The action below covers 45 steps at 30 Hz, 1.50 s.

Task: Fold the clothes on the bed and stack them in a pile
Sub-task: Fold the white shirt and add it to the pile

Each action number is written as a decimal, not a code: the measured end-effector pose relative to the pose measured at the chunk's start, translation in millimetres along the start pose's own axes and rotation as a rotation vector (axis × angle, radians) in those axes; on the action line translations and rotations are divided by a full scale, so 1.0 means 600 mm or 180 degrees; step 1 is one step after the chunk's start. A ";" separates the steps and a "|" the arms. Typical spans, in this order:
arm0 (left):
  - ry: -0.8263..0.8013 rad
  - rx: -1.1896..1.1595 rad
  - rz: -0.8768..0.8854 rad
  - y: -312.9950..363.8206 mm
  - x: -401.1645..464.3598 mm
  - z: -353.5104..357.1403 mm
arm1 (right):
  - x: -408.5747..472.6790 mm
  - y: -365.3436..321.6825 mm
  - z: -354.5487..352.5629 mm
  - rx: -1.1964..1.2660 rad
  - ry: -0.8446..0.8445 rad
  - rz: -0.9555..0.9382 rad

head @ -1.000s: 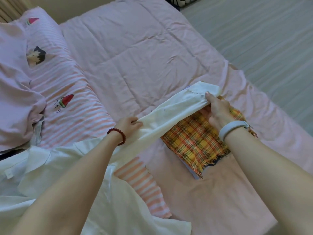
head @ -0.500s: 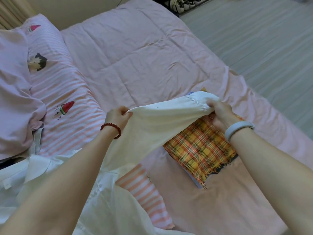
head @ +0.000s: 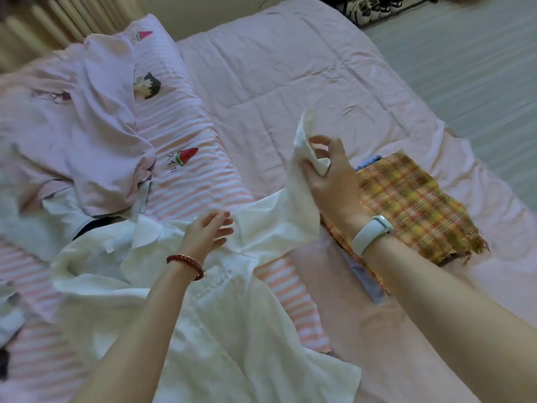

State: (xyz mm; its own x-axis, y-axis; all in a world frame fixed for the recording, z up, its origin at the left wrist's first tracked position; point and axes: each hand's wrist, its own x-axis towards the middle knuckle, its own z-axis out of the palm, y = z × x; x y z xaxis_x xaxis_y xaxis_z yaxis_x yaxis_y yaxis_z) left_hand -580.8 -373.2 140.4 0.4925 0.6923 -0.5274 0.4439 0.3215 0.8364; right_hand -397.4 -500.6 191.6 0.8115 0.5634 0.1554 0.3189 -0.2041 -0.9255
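A: What is the surface?

B: A bed with a pink quilted cover (head: pixel 276 71); pale striped flooring (head: pixel 470 59) lies beyond it, far from both hands.

A: And the grip?

B: The right hand (head: pixel 331 181) pinches the raised cuff end of the white cotton shirt (head: pixel 220 301) between thumb and fingers. The left hand (head: pixel 207 235) lies with straight, spread fingers on the shirt's shoulder, just below the right. The shirt's body spreads under the left forearm.

A: What else is around?

B: A folded yellow plaid cloth (head: pixel 412 210) sits right behind the right wrist, partly hidden by it. A pink striped pillow with watermelon prints (head: pixel 186 158) and a rumpled lilac garment (head: pixel 87 135) lie beyond the left hand.
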 end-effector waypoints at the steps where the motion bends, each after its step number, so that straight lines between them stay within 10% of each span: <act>1: 0.0048 -0.0289 -0.0158 -0.012 -0.022 -0.032 | -0.029 -0.023 0.028 -0.0067 -0.0239 -0.0202; 10: 0.0121 -0.2403 -0.1121 -0.182 -0.164 -0.317 | -0.314 -0.082 0.271 -0.0315 -0.3459 -0.0565; 15: 0.0369 -0.1432 -0.1390 -0.255 -0.154 -0.326 | -0.369 -0.004 0.276 -0.0897 -0.3003 -0.0147; 24: 0.2910 -0.0061 -0.0381 -0.262 -0.120 -0.291 | -0.331 0.072 0.247 -0.2850 -0.2371 -0.0656; 32: 0.2722 0.0041 -0.0580 -0.336 -0.166 -0.369 | -0.363 0.067 0.318 -0.3515 -0.2666 -0.0288; 40: 0.1970 -0.0692 -0.1109 -0.395 -0.174 -0.401 | -0.483 0.011 0.406 -0.2656 -0.3322 -0.1069; 45: 0.1665 -0.0775 -0.0927 -0.399 -0.157 -0.413 | -0.523 -0.005 0.483 -0.2451 -0.3074 -0.0514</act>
State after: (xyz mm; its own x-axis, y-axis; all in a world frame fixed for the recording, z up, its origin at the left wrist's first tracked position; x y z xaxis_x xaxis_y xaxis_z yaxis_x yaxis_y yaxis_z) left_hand -919.0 -355.1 26.7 -0.0797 0.7582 -0.6472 0.2916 0.6386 0.7122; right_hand -794.8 -444.7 45.6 0.1487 0.9168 -0.3705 0.8501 -0.3099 -0.4257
